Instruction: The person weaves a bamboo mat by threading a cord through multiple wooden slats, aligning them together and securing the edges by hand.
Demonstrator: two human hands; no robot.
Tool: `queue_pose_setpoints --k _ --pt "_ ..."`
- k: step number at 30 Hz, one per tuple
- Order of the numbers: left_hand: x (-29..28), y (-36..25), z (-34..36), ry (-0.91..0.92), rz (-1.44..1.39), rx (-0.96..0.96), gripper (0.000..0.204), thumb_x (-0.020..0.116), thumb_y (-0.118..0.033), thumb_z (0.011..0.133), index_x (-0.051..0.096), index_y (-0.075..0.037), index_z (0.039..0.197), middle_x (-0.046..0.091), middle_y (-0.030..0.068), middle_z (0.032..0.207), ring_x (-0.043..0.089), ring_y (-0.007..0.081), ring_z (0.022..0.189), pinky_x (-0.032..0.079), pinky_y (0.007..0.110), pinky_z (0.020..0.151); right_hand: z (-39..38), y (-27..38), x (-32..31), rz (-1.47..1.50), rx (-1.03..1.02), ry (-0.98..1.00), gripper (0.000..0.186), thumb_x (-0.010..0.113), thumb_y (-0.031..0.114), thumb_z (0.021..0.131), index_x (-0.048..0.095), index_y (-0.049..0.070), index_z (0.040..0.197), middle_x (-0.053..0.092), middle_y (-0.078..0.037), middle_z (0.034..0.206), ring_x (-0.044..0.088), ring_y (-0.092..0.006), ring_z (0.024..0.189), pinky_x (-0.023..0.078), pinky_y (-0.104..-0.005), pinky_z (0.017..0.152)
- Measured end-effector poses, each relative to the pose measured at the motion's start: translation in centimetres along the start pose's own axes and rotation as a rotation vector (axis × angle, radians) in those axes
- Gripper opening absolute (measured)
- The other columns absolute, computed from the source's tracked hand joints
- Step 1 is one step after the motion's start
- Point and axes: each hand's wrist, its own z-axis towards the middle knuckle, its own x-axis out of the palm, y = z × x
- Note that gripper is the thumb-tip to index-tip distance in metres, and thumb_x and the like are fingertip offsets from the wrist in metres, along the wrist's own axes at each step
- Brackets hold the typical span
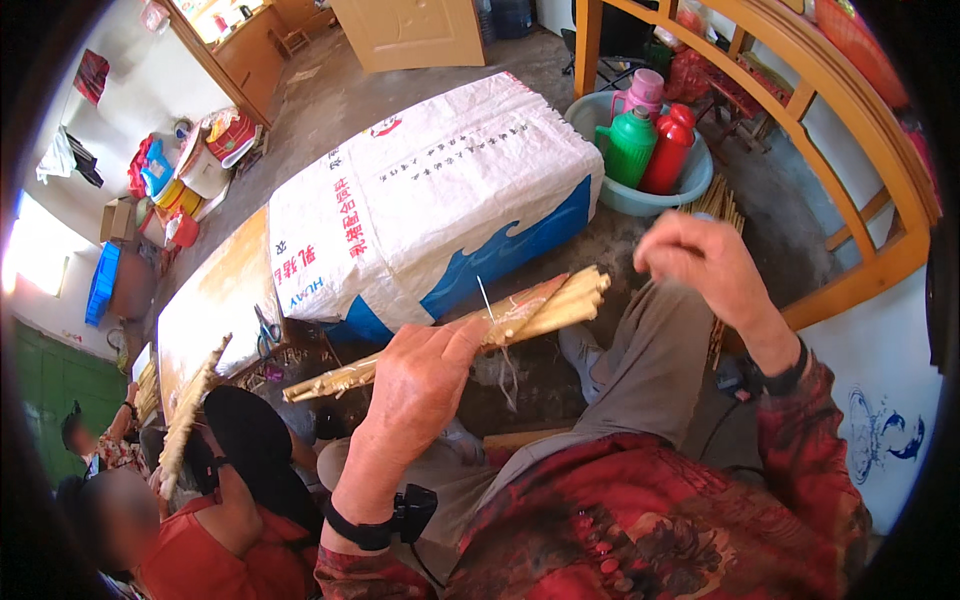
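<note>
My left hand (pixel 425 368) is closed around a bundle of pale yellow stalks (pixel 560 308) held across my lap. A thin needle (pixel 484 298) stands upright out of the bundle just past my fingers, and a loose strand of thread (pixel 510 378) hangs below it. Off to the right, my right hand (pixel 700 262) is raised above my knee, apart from the bundle. Its fingers are curled together and slightly blurred; whether they pinch anything cannot be made out.
Ahead lies a low table covered with a printed white woven sack (pixel 400 180); scissors (pixel 266 332) rest near its corner. At right, a pale blue basin (pixel 640 203) holds thermos flasks beside a wooden frame (pixel 860 285). A person in red (pixel 215 535) sits at left near another stalk bundle (pixel 187 415).
</note>
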Motion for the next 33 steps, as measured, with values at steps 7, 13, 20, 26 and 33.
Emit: queue_pose_setpoints --k 7,13,20,26,33 --pt "1.2 1.2 -4.0 0.067 -0.071 0.057 0.035 0.063 0.005 0.065 0.06 -0.005 0.098 0.065 0.0117 0.088 0.061 0.0305 0.08 0.048 0.038 0.07 4.1 -4.4 9.8 0.378 0.316 0.598 0.023 0.061 0.019 0.088 0.066 -0.003 0.094 0.065 -0.003 0.079 0.058 -0.0074 0.071 0.047 -0.0222 0.065" --pt "2.3 1.5 -6.6 0.078 -0.143 -0.081 0.036 0.064 0.005 0.062 0.061 -0.005 0.096 0.065 0.0105 0.09 0.061 0.0291 0.081 0.048 0.038 0.072 2.4 -5.6 15.9 0.648 0.62 0.576 0.022 0.061 0.018 0.09 0.065 -0.003 0.094 0.062 -0.001 0.078 0.055 -0.0064 0.07 0.046 -0.0207 0.063" --pt "3.6 1.2 -7.5 0.05 -0.212 -0.114 0.034 0.064 0.0 0.065 0.062 -0.007 0.098 0.064 0.0072 0.091 0.061 0.0243 0.085 0.045 0.039 0.078 2.7 -5.2 15.7 0.552 0.342 0.719 0.022 0.061 0.021 0.089 0.065 0.0 0.092 0.062 0.002 0.078 0.053 -0.0056 0.074 0.044 -0.0224 0.07" --pt "3.3 1.4 -7.4 0.097 -0.234 -0.107 0.026 0.065 -0.007 0.068 0.064 -0.008 0.094 0.064 0.004 0.094 0.061 0.0206 0.085 0.045 0.037 0.078 2.2 -4.9 16.7 0.553 0.474 0.68 0.029 0.061 0.027 0.088 0.063 0.0 0.078 0.055 0.001 0.065 0.047 -0.0051 0.067 0.042 -0.0258 0.061" --pt "3.8 1.4 -7.6 0.057 -0.311 -0.05 0.03 0.067 -0.003 0.061 0.062 -0.008 0.09 0.065 0.0041 0.091 0.062 0.0219 0.081 0.047 0.035 0.069 1.4 -5.0 18.1 0.437 0.368 0.528 0.026 0.061 0.021 0.088 0.058 -0.001 0.074 0.051 -0.002 0.059 0.046 -0.0059 0.062 0.041 -0.0278 0.057"
